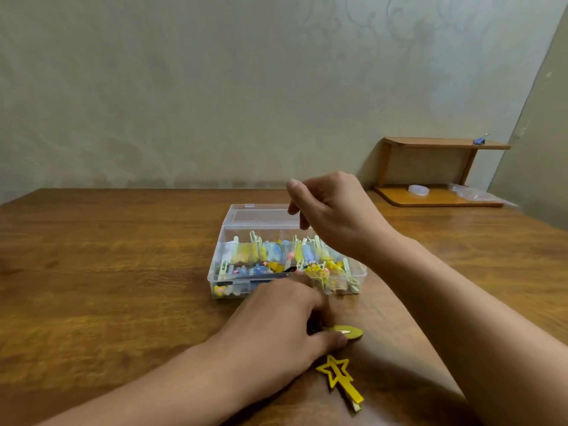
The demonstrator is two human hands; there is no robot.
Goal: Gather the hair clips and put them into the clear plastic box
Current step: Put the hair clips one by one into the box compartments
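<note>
A clear plastic box stands open mid-table, its lid lying flat behind it, with several yellow, blue and pink hair clips inside. In front of the box my left hand rests on the table, fingers curled, its thumb pressing a flat olive-yellow oval clip. Something dark shows under its fingers. A yellow star-shaped clip lies on the wood just nearer to me. Over the box's back right part hovers my right hand, fingers loosely curled and pointing down, with nothing visible in it.
The wooden table runs to a pale wall behind. At the back right stands a small wooden shelf with a blue binder clip on top, a roll of clear tape and a plastic bag on its base.
</note>
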